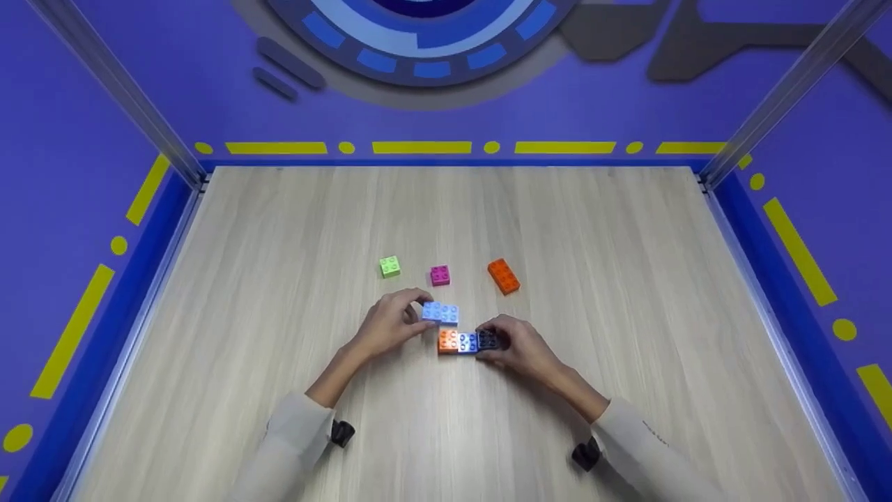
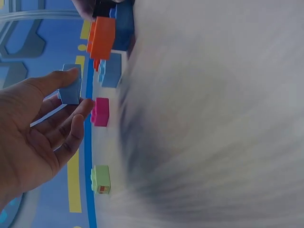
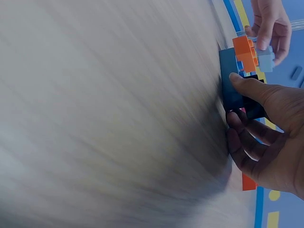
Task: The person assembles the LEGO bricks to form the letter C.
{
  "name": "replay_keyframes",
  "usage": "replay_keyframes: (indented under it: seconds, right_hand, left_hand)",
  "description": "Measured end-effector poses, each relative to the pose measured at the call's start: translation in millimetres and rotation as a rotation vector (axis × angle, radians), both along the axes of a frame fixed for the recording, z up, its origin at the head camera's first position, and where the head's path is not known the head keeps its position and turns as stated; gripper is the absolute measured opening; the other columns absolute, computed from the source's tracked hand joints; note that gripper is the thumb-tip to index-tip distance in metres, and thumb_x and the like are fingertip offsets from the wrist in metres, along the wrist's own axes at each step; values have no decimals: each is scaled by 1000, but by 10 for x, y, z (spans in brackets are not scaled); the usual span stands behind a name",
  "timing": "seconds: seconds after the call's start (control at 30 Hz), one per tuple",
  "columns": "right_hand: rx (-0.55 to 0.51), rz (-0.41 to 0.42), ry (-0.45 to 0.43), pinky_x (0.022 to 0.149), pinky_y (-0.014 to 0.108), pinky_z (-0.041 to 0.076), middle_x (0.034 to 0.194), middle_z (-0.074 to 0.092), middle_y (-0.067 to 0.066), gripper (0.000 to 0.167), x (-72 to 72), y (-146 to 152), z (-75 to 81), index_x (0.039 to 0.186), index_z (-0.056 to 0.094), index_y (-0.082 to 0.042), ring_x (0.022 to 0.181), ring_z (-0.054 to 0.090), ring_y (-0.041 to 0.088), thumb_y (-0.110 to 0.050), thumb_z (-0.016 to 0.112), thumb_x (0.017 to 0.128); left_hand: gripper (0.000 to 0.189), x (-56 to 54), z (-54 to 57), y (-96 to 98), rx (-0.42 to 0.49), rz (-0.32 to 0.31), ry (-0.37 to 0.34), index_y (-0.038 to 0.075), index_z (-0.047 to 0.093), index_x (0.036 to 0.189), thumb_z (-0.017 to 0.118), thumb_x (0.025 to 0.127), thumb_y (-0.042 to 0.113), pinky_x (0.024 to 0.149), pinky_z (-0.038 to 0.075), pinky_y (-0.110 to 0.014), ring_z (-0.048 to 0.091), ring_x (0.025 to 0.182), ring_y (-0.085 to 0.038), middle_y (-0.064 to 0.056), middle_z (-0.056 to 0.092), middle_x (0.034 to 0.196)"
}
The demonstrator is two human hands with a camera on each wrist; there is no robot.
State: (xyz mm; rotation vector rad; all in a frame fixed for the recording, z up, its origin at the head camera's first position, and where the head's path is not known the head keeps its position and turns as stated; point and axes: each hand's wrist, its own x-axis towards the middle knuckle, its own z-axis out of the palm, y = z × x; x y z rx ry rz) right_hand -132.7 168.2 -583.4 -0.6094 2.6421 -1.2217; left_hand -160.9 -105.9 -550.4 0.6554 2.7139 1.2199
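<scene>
My left hand [image 1: 387,322] pinches a light blue brick [image 2: 70,88] between thumb and fingers, raised off the table in the left wrist view. Close by, a second light blue brick [image 2: 111,71] appears to sit on the table; in the head view the two look side by side. My right hand [image 1: 524,348] grips the right end of a built piece. That piece has a long dark blue brick [image 3: 230,78] at the bottom, with an orange brick [image 1: 448,341] on its left end and a black brick [image 1: 487,339] on its right. Blue studs show between them.
Beyond the hands, a lime green brick [image 1: 389,266], a magenta brick [image 1: 440,275] and a long orange-red brick [image 1: 503,277] lie apart on the wooden table [image 1: 293,230]. Blue-purple panels [image 1: 432,125] enclose the back and sides.
</scene>
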Motion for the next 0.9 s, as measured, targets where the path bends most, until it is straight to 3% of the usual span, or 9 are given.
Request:
replay_keyframes:
  seconds: [0.3, 0.53, 0.9]
  right_hand:
    - [-4, 0, -6, 87, 36, 51, 102, 67, -1, 38, -10, 1, 10, 109, 68, -15, 95, 60, 12, -17, 82, 74]
    - [8, 1, 7, 88, 36, 51, 102, 66, -1, 38, -4, -5, -9, 109, 67, -14, 96, 60, 12, -16, 82, 74]
    - [9, -4, -2, 92, 39, 50, 105, 66, 0, 39, 7, -12, -11, 110, 66, -15, 100, 60, 13, -16, 82, 75]
  left_hand:
    - [35, 99, -13, 168, 65, -97, -18, 11, 63, 111, 77, 82, 25, 70, 55, -37, 67, 80, -19, -1, 69, 103]
    - [36, 169, -73, 226, 64, -145, -37, 11, 64, 107, 79, 78, 26, 70, 54, -37, 67, 78, -21, -1, 68, 96]
    - [35, 186, -81, 213, 48, -130, -38, 14, 63, 106, 80, 77, 23, 68, 53, -36, 67, 78, -21, 2, 67, 97]
